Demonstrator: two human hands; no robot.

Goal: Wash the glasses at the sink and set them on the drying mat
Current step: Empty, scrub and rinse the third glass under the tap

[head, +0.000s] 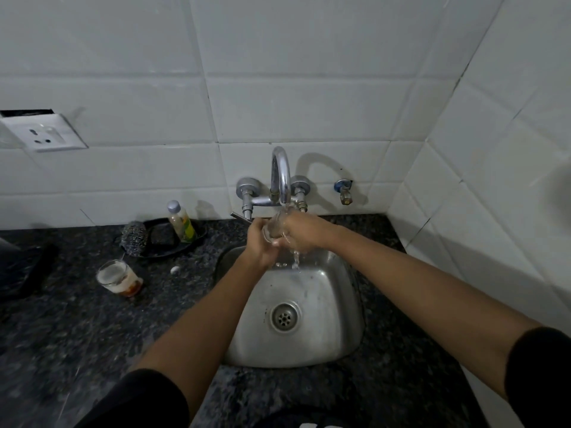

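Note:
A clear glass (274, 227) is held under the running chrome tap (280, 177), over the back of the steel sink (321, 335). My left hand (259, 239) grips its lower left side. My right hand (301, 231) wraps it from the right. Water falls past the hands into the basin. Most of the glass is hidden by my fingers. A second glass (119, 278), dirty with foam and reddish residue, stands on the dark granite counter (92, 335) left of the sink. A dark mat (21, 270) lies at the far left edge.
A black dish (168, 242) behind the dirty glass holds a soap bottle (181, 222) and a steel scrubber (134, 238). A wall socket (46, 132) is at upper left. White tiled walls close in at the back and right. A small valve (344, 191) juts out right of the tap.

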